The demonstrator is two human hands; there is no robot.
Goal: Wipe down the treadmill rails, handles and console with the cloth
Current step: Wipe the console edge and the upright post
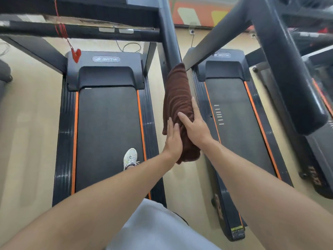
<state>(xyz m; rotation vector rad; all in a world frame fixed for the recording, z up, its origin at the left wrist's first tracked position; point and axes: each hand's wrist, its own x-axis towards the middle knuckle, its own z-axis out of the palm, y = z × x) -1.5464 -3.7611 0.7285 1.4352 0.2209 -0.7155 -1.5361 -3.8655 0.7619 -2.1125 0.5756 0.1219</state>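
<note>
A brown cloth (177, 94) is draped along the right handrail (170, 42) of the treadmill I stand on, covering the rail's near end. My left hand (173, 139) lies flat against the cloth's left side with straight fingers. My right hand (193, 124) rests on top of the cloth, thumb spread to the left and fingers running down its right side. The crossbar handle (81, 32) runs across the top of the view, and the console is mostly cut off above it.
The black belt (108, 132) with orange side strips lies below, with my white shoe (130, 157) on it. A red safety cord (62, 29) and clip hang from the crossbar. A second treadmill (234, 123) stands to the right, its thick handrail (295, 87) close by.
</note>
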